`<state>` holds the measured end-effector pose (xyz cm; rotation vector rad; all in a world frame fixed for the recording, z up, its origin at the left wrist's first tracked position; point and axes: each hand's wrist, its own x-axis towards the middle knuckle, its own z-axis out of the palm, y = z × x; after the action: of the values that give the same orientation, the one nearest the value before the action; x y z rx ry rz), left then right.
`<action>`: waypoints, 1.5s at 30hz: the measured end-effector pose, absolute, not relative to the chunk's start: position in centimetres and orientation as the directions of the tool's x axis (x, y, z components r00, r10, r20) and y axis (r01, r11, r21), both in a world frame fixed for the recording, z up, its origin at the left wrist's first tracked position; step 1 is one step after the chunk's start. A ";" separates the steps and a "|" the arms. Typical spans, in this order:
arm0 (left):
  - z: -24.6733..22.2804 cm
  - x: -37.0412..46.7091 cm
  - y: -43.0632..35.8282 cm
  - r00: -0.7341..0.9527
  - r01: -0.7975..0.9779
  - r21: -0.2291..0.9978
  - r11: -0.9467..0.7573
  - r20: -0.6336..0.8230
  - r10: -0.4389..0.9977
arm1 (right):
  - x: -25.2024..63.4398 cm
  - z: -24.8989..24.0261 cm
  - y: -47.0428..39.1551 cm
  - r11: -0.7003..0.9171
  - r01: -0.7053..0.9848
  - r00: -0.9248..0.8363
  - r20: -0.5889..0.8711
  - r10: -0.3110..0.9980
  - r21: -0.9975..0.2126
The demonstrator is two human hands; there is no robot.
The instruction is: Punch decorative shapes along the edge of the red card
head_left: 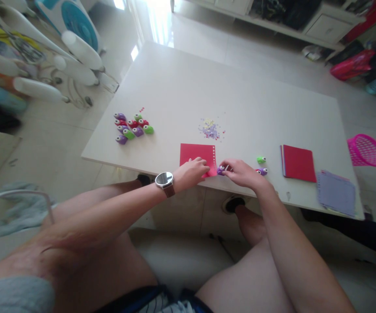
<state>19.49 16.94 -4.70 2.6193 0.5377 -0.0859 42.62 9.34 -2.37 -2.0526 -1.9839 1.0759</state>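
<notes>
A red sheet of paper [197, 153] with a row of small punched holes along its right side lies at the table's near edge. My left hand [194, 171] rests on its lower part with the fingers spread. At the sheet's right edge is a small purple punch [220, 170] with an eye-like knob. The fingers of my right hand [238, 172] are closed round this punch, beside the paper. Just right of that hand are a green punch [261, 160] and another purple punch [264, 171], with a red one partly hidden.
Several coloured punches [132, 126] stand at the left. Tiny paper bits [210, 129] lie mid-table. A red paper stack [298, 163] and punched lilac sheets [336, 192] lie at the right, with a pink basket [367, 150] beyond the table's edge.
</notes>
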 end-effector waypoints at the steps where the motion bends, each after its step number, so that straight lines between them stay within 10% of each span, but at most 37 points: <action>1: -4.7 19.5 16.9 0.921 0.387 0.427 -0.817 -0.151 0.358 | 42.6 -2.3 9.4 -0.156 0.842 -0.087 -0.416 0.905 -0.517; 45: -4.0 19.7 16.9 0.914 0.405 0.413 -0.816 -0.192 0.356 | 42.2 -3.2 9.2 0.003 0.777 -0.249 -0.303 0.920 -0.630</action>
<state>19.66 16.89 -3.99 2.6194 0.5509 -0.1458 42.24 9.23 -3.21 -1.7899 -2.0748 1.0775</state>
